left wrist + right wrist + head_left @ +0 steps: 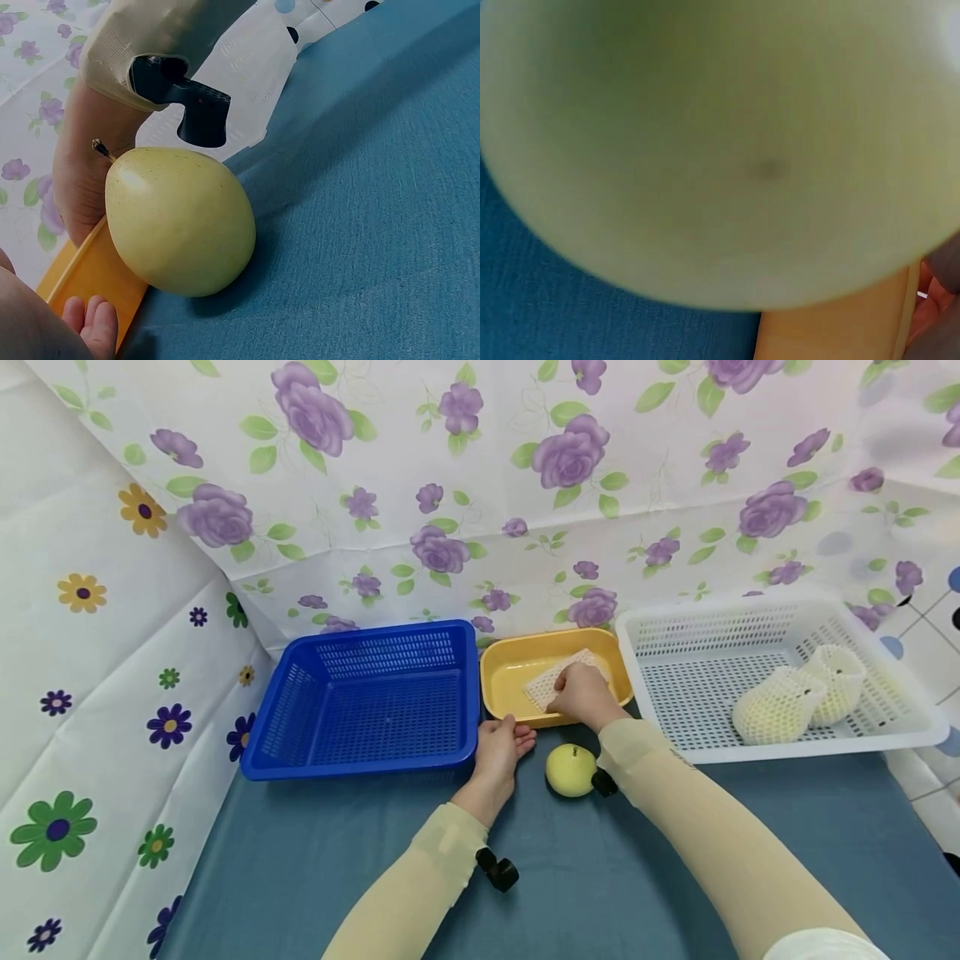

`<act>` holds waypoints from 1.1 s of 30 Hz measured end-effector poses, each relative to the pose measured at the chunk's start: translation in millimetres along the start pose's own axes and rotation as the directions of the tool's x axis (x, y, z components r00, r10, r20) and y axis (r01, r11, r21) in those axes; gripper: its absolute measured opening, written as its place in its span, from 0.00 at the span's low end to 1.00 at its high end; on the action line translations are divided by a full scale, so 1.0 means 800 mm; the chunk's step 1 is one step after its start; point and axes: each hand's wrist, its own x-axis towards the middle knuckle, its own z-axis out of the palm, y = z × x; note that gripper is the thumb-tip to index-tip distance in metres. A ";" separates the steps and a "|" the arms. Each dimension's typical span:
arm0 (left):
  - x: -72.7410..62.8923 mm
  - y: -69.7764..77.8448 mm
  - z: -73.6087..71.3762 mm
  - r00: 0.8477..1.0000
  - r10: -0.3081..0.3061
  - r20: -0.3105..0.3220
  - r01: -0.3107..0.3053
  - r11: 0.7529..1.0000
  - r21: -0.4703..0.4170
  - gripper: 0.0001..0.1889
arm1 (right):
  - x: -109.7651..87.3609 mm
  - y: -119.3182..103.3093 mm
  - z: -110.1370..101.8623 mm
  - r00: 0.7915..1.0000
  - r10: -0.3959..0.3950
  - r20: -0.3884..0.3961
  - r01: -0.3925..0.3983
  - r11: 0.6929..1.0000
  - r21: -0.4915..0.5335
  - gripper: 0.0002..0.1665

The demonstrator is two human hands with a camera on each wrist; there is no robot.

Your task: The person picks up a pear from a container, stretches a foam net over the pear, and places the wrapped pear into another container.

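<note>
Head view: smooth yellow plastic tray [517,672], shallow with rounded corners, sits on the table [315,860], which is covered in matte blue cloth. Right hand [581,693] reaches into the tray, fingers curled on a white foam net sleeve [547,681], flat and mesh-textured. Left hand [498,747] lies at the tray's near left corner, fingers relaxed, tips touching the rim, holding nothing. A pale yellow-green pear [571,769], smooth and egg-shaped, rests on the cloth just in front of the tray, between the two forearms. Left of the tray, touching it, a blue perforated plastic basket [367,702]; right of the tray, a white perforated basket [772,668] holding two rounded fruits wrapped in foam net [798,697]. Glossy floral sheeting [480,485] stands behind. Left wrist view: pear [180,221] close up, skin glossy with fine speckles, short brown stem at the top, lying right beside the tray's orange-yellow rim [90,274]; left fingertips [94,322] at that rim. Right wrist view: pear [720,142] fills the frame, blurred; a strip of tray edge [840,330] below; right hand not readable here.
</note>
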 end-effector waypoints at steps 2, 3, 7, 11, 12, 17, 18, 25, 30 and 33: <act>0.001 -0.001 0.000 1.000 -0.005 -0.002 0.005 1.000 0.002 0.11 | 0.000 0.000 0.000 1.000 0.004 0.002 -0.004 1.000 -0.009 0.18; 0.001 -0.002 0.000 1.000 -0.008 -0.003 0.008 1.000 0.002 0.11 | 0.000 0.000 0.000 1.000 0.005 0.003 -0.005 1.000 -0.012 0.18; 0.002 -0.004 0.001 1.000 -0.012 0.004 0.012 1.000 -0.001 0.12 | -0.002 0.000 -0.001 1.000 0.006 0.000 -0.006 1.000 -0.025 0.20; 0.001 -0.004 0.003 1.000 -0.016 0.005 0.016 1.000 -0.003 0.12 | -0.001 0.000 0.000 1.000 -0.009 -0.010 0.009 0.999 -0.049 0.18; 0.001 -0.003 0.003 1.000 -0.017 0.005 0.017 1.000 -0.002 0.11 | 0.000 0.001 0.000 1.000 -0.014 -0.014 0.013 0.998 -0.057 0.17; 0.001 -0.002 0.003 1.000 -0.008 0.007 0.008 1.000 -0.004 0.11 | 0.004 0.003 0.001 1.000 -0.016 -0.008 0.015 0.996 -0.084 0.10; 0.001 -0.002 0.003 1.000 -0.002 0.009 0.002 1.000 -0.003 0.11 | 0.004 0.003 0.000 1.000 -0.019 -0.009 0.018 0.996 -0.085 0.08; 0.005 -0.002 0.003 1.000 0.004 0.009 -0.004 1.000 -0.008 0.10 | 0.000 0.004 -0.008 0.997 -0.063 -0.044 0.060 0.996 -0.063 0.05; 0.004 -0.001 0.001 1.000 0.000 0.009 0.000 1.000 -0.012 0.11 | -0.006 0.001 -0.017 0.991 -0.095 -0.096 0.091 0.995 -0.050 0.05; 0.003 -0.002 -0.001 1.000 -0.002 0.010 0.002 1.000 -0.015 0.11 | -0.012 -0.004 -0.026 0.989 -0.085 -0.120 0.084 0.996 -0.010 0.04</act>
